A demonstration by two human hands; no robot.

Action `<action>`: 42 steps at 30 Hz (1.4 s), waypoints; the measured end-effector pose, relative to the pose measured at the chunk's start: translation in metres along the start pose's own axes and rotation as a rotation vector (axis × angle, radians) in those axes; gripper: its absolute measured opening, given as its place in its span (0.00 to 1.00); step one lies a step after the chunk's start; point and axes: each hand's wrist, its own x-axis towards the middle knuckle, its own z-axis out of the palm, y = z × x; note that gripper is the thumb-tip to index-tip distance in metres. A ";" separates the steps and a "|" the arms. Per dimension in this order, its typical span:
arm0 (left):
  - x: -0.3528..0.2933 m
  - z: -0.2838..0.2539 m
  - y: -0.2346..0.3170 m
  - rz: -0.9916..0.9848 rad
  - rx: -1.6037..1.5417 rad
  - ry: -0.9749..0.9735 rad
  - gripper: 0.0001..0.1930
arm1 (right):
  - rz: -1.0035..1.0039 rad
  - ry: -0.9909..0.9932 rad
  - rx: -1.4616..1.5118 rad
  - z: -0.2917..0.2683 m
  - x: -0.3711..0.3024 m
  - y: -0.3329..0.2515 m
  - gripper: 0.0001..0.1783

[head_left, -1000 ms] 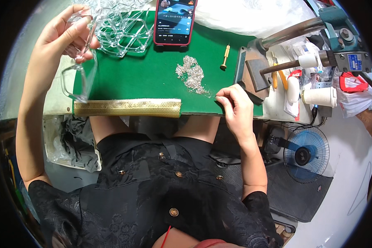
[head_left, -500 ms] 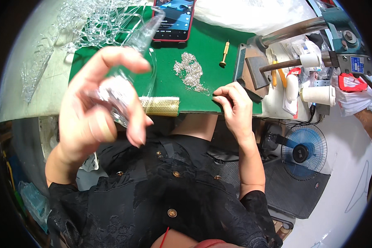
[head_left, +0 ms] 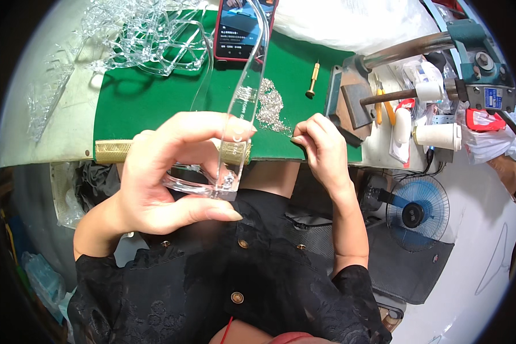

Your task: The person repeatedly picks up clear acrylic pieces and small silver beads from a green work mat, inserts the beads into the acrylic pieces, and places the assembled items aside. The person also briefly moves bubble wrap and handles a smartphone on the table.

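Observation:
My left hand (head_left: 146, 180) is raised above the near table edge and grips a clear plastic eyeglass frame (head_left: 233, 135) at its hinge corner. One temple of the frame stands up toward the phone; the front part is partly hidden behind my fingers. On the green mat (head_left: 149, 100), a pile of tiny silvery pieces (head_left: 271, 106), like small screws, lies between my hands. My right hand (head_left: 328, 152) rests by the mat's front edge with thumb and forefinger pinched together, just right of the pile. What they hold, if anything, is too small to make out.
Several clear eyeglass frames (head_left: 155, 43) lie tangled at the back left. A phone (head_left: 243, 34) stands behind the pile. Farther right are a small brass screwdriver (head_left: 313, 80), a heavy metal press (head_left: 355, 106) and a white cup (head_left: 438, 136). A gold perforated strip (head_left: 112, 151) lines the front edge.
The left hand has moved right and lower, turning the eyeglass frame so its temple points up and away. My right hand stays almost in place, still pinched.

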 end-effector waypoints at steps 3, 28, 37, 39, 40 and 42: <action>0.001 -0.003 0.002 -0.034 0.027 -0.013 0.42 | -0.028 -0.002 -0.021 0.000 0.000 0.000 0.07; 0.052 0.063 -0.018 -0.067 0.060 0.027 0.38 | -0.400 0.308 0.096 -0.065 0.017 -0.061 0.12; 0.053 0.063 -0.019 -0.011 0.149 0.073 0.36 | -0.358 0.320 0.054 -0.062 0.017 -0.063 0.12; 0.053 0.062 -0.021 -0.016 0.151 0.068 0.36 | -0.355 0.310 0.056 -0.062 0.017 -0.062 0.12; 0.053 0.062 -0.022 -0.018 0.152 0.065 0.36 | -0.346 0.313 0.081 -0.061 0.016 -0.061 0.12; 0.052 0.063 -0.023 -0.025 0.131 0.067 0.36 | -0.327 0.320 0.130 -0.060 0.016 -0.059 0.13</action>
